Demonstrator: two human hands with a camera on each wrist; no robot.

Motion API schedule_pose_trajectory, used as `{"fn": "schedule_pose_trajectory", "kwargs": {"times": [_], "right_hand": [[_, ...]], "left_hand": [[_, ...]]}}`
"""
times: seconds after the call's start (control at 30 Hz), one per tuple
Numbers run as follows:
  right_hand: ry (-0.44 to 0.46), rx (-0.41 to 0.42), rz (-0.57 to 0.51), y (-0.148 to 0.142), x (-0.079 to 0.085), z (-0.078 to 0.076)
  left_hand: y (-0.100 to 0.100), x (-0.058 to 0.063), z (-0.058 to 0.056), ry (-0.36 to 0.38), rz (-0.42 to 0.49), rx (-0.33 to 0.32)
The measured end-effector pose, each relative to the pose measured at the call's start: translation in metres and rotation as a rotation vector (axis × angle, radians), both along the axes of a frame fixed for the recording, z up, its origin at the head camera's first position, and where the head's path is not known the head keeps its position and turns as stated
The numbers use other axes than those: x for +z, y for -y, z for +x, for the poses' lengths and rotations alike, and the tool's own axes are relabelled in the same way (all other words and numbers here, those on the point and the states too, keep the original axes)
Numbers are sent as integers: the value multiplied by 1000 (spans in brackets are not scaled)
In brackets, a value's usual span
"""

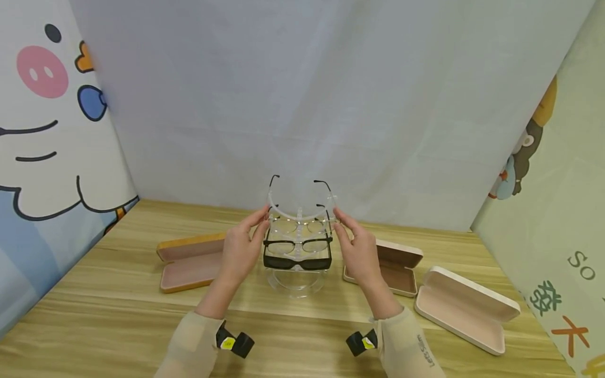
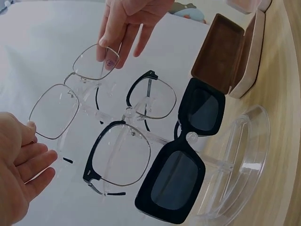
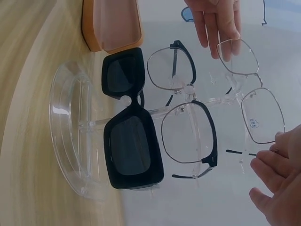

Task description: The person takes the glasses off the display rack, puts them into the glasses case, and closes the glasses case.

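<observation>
Head view: the left hand and right hand pinch thin-rimmed glasses at both outer ends, high on the clear stand; probably light, easily bent, best held near the hinges.

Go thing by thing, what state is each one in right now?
Clear stand: upright
Thin-rimmed glasses: unfolded, pinched by left hand and right hand
Black-browed glasses: unfolded, on stand
Sunglasses: on stand
Orange case: open
Brown-lined case: open
Rightmost case: open
</observation>
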State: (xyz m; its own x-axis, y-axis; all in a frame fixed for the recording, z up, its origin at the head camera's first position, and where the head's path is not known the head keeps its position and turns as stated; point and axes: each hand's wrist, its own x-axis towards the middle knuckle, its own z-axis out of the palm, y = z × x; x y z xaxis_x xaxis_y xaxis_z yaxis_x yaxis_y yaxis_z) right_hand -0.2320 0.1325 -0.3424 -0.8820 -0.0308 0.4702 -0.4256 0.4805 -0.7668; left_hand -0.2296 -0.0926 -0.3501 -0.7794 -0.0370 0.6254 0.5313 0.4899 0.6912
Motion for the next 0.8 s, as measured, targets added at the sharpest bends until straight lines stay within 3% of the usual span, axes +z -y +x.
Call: {"fn": "schedule_pose_trajectory", "kwargs": {"times": [0.33,0.8], "right_hand": [[-94,16,-38,-6,6,9],[-57,-3,-155,-12,11,26]], "left_hand": [[-4,10,6,-74,-6,-36],[-11,13,13,-194,-40,-56]]}}
